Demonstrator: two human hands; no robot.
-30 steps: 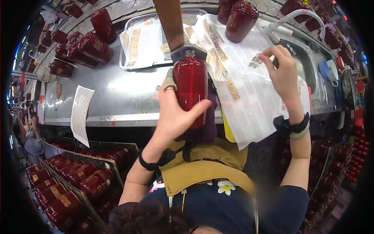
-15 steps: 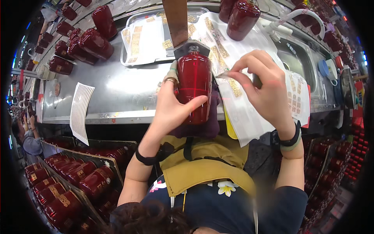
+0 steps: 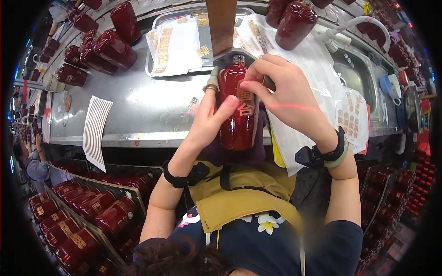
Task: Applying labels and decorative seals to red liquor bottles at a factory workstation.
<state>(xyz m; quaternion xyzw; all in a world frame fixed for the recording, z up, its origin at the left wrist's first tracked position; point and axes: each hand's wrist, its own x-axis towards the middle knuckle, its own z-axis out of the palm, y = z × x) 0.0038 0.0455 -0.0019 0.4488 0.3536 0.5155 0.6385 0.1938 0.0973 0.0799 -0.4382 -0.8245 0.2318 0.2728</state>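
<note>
A dark red glass bottle (image 3: 235, 135) leans upright in front of me, its neck against a dark angled rest (image 3: 222, 59) and its base on a dark purple cloth (image 3: 261, 131). My left hand (image 3: 205, 122) steadies it from the left, thumb across the front and a covered finger along the side. Gold characters of a sticker (image 3: 247, 108) run down the bottle's front. At the top of that sticker, my right hand (image 3: 294, 99) pinches thumb and fingers together against the glass. Whatever thin edge lies in the pinch is hidden.
White sticker sheets (image 3: 177, 50) lie in a metal tray (image 3: 152, 69). More sheets (image 3: 317, 83) cover the right side beside a sink (image 3: 352, 66). A striped sheet (image 3: 96, 133) hangs over the front edge. Red bottles (image 3: 115, 50) stand at back left; crates (image 3: 106, 181) of them sit below.
My right hand has moved left from beside the bottle onto its front, carrying something thin. Gold characters now show on the glass. The left thumb has shifted up the bottle.
</note>
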